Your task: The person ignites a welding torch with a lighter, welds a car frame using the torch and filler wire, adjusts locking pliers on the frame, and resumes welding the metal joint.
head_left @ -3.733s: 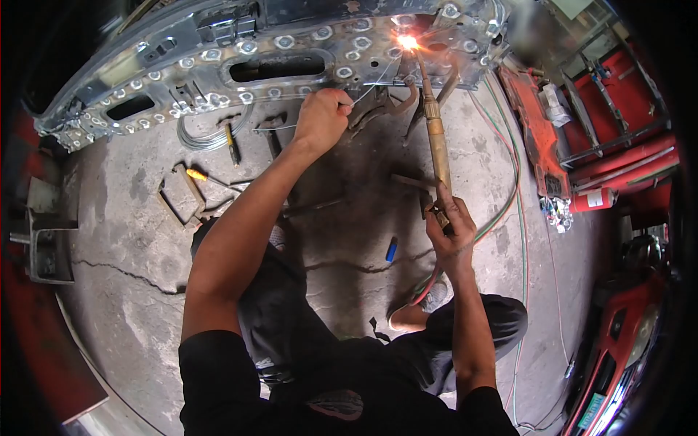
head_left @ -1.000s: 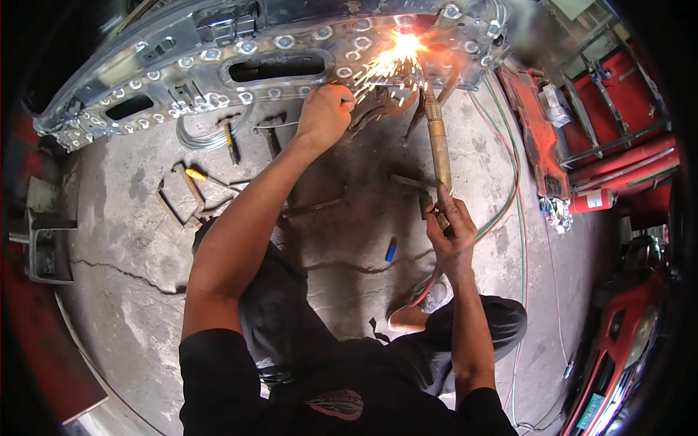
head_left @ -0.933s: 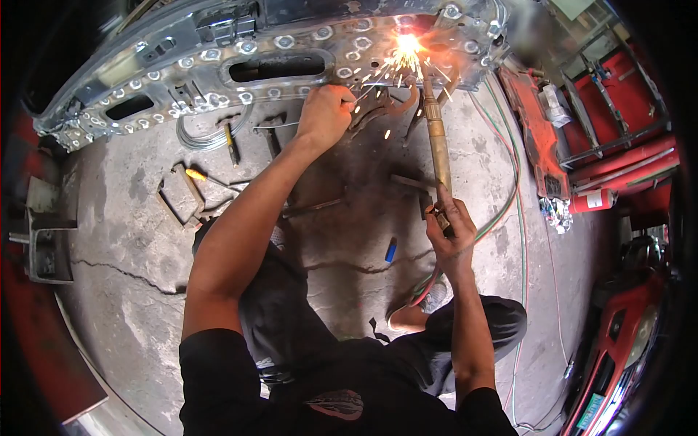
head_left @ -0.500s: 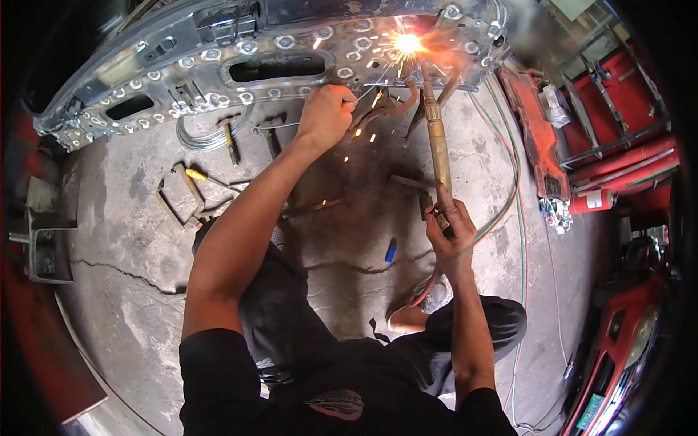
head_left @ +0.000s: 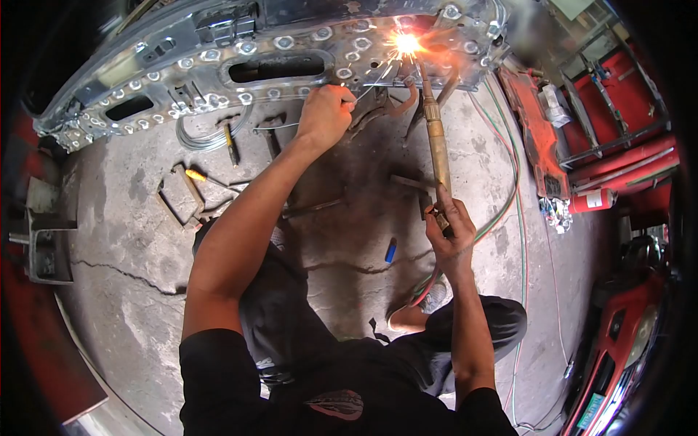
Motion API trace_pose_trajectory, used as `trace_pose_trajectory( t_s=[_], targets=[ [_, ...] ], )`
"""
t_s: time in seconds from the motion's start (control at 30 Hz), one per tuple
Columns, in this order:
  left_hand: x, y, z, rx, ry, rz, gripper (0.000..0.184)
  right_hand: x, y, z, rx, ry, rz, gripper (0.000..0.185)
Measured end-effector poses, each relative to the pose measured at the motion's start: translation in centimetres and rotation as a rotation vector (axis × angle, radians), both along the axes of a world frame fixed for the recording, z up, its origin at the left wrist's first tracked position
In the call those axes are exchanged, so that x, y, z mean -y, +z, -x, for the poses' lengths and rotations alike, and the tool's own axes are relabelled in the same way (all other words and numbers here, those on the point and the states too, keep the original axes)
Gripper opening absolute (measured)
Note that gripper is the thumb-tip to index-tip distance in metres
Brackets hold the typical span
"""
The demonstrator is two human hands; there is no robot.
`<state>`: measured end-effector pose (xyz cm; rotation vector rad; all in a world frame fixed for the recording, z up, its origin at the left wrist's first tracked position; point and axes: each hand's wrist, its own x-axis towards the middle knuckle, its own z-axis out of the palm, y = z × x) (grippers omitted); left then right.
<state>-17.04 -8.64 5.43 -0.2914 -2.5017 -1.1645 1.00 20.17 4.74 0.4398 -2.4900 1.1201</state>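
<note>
My right hand [head_left: 452, 229] is closed around the lower end of a brass gas welding torch [head_left: 437, 142]. The torch points up at a metal car panel [head_left: 283, 43], where a bright flame [head_left: 407, 45] throws sparks. Closed in a pinch, my left hand [head_left: 327, 115] holds a thin welding wire [head_left: 372, 83] just below the panel's lower edge. The wire runs from my fingers up toward the flame, and its tip is lost in the glare. Round weld spots and two oblong openings mark the panel.
On the concrete floor lie a coil of wire [head_left: 207, 138], hammers [head_left: 230, 144], a yellow-handled screwdriver [head_left: 198, 175] and a blue lighter-like object [head_left: 391, 251]. Red and green hoses [head_left: 518, 174] trail along the right, near a fire extinguisher [head_left: 592, 201] and a red car front [head_left: 618, 349].
Fewer sparks are falling below the panel now. The wire between my left hand and the flame shows more clearly. Both hands and the torch have barely moved.
</note>
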Motion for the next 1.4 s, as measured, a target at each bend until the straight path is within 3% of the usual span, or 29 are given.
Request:
trace_pose_trajectory(
  t_s=[1.4],
  targets=[
    [-0.47,0.77,-0.11,0.039,0.011,-0.023,0.015,0.08,0.15,-0.08,0.015,-0.003,-0.001,0.059]
  ],
)
